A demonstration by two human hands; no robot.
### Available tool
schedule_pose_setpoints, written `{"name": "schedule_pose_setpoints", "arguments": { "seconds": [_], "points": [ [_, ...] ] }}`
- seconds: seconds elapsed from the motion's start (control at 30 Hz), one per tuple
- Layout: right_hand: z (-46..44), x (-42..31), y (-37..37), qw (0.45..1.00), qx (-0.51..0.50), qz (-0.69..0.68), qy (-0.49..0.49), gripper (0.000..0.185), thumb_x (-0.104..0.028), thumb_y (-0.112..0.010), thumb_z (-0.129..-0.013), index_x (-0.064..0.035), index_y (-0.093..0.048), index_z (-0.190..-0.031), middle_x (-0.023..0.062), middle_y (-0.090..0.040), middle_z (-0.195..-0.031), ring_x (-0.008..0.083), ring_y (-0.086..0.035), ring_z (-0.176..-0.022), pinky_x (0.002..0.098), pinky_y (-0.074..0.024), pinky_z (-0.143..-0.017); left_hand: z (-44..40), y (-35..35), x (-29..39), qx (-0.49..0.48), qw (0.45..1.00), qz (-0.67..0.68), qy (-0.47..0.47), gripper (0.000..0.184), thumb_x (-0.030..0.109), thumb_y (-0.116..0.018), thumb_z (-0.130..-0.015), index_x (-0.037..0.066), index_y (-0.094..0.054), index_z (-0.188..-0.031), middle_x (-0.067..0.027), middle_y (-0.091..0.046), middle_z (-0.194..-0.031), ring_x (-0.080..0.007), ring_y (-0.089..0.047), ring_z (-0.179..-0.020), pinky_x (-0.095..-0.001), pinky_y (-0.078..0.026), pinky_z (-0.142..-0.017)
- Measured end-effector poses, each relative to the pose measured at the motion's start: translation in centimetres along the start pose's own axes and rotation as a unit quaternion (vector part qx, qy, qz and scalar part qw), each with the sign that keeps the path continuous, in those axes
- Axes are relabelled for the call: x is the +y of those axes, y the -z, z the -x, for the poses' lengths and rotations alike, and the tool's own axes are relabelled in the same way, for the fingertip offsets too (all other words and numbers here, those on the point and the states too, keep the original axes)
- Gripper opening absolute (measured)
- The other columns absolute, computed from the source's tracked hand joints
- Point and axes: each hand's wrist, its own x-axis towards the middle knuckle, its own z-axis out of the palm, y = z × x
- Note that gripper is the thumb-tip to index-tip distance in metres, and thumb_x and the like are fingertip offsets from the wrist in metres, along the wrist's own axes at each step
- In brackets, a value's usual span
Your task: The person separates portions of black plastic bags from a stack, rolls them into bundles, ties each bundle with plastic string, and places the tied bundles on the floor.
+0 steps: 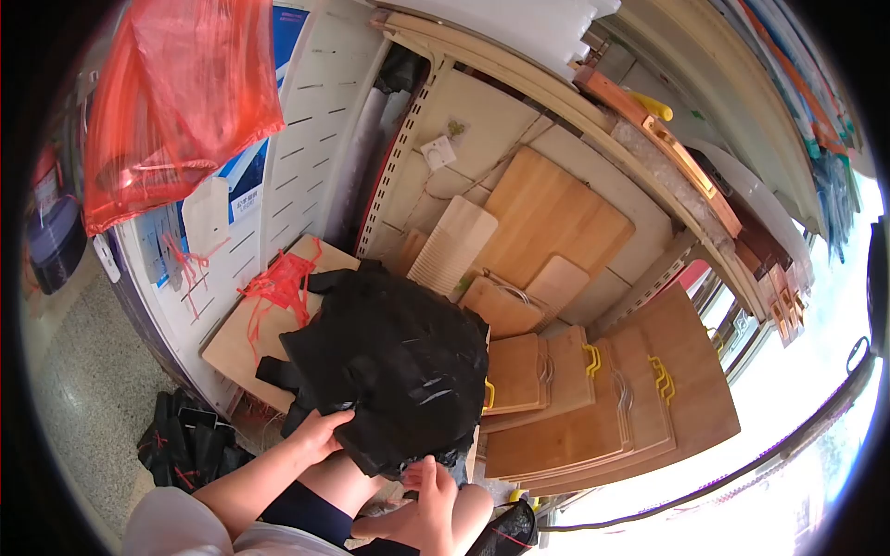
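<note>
A large, full black plastic bag (pixel 399 343) rests over a light wooden board and the person's lap. My left hand (pixel 322 434) is closed on the bag's near left edge, with the fingertips against the plastic. At the bag's near edge, further right, my right hand (pixel 429 477) touches the crumpled plastic with its fingers apart. Red plastic strips (pixel 283 285) lie on the wooden board (pixel 243 345) beyond the bag's left side. What the bag holds is hidden.
Wooden cutting boards (pixel 565 454), some with yellow handles, stand at the right. A red plastic bag (pixel 185 111) hangs at the upper left. Black bags (pixel 185 440) lie on the floor (pixel 93 371) at the lower left. A metal shelf edge (pixel 556 97) crosses above.
</note>
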Motion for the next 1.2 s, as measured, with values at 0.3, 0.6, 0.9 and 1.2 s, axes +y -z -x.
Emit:
{"name": "schedule_pose_setpoints", "arguments": {
  "seconds": [0.3,0.6,0.9,1.2],
  "points": [
    [-5.3,0.1,-0.1,0.919,-0.038,-0.386,-0.063,0.038,-0.011,-0.061,-0.090,-0.0043,-0.051,-0.125,0.0118,-0.060,-0.118,0.0294,-0.058,-0.108,0.0447,-0.0502,-0.089,2.6,1.9,1.9,-0.040,0.988,-0.131,0.072,0.035,0.010,-0.064,-0.086,0.007,-0.056,-0.119,-0.0081,-0.063,-0.112,-0.0216,-0.062,-0.102,-0.0386,-0.052,-0.088],
    [-5.2,-0.5,1.3,0.921,0.151,-0.358,0.035,0.031,-0.007,-0.065,-0.086,-0.0004,-0.057,-0.115,0.0125,-0.063,-0.108,0.0245,-0.064,-0.095,0.0367,-0.0553,-0.078,-1.9,0.3,2.8,-0.101,0.958,-0.248,0.104,0.034,0.016,-0.066,-0.086,0.008,-0.058,-0.119,-0.0059,-0.064,-0.110,-0.0167,-0.063,-0.099,-0.0339,-0.052,-0.083],
    [-7.4,2.9,3.3,0.925,0.098,-0.366,0.004,0.031,-0.012,-0.064,-0.088,-0.0052,-0.056,-0.117,0.0091,-0.063,-0.107,0.0250,-0.063,-0.096,0.0416,-0.0571,-0.072,-0.8,-1.1,0.6,-0.062,0.977,-0.199,-0.045,0.057,0.003,-0.068,-0.079,0.005,-0.043,-0.130,-0.0076,-0.056,-0.119,-0.0184,-0.057,-0.107,-0.0347,-0.048,-0.089],
    [-5.1,2.3,1.3,0.901,0.090,-0.424,0.005,0.028,-0.015,-0.062,-0.089,-0.0077,-0.057,-0.116,0.0086,-0.062,-0.108,0.0246,-0.064,-0.093,0.0390,-0.0563,-0.071,-1.8,-0.4,2.8,0.152,0.711,-0.566,-0.388,0.065,0.015,-0.075,-0.069,-0.001,-0.046,-0.126,-0.0222,-0.049,-0.127,-0.0369,-0.051,-0.114,-0.0406,-0.043,-0.095]
  ]
}}
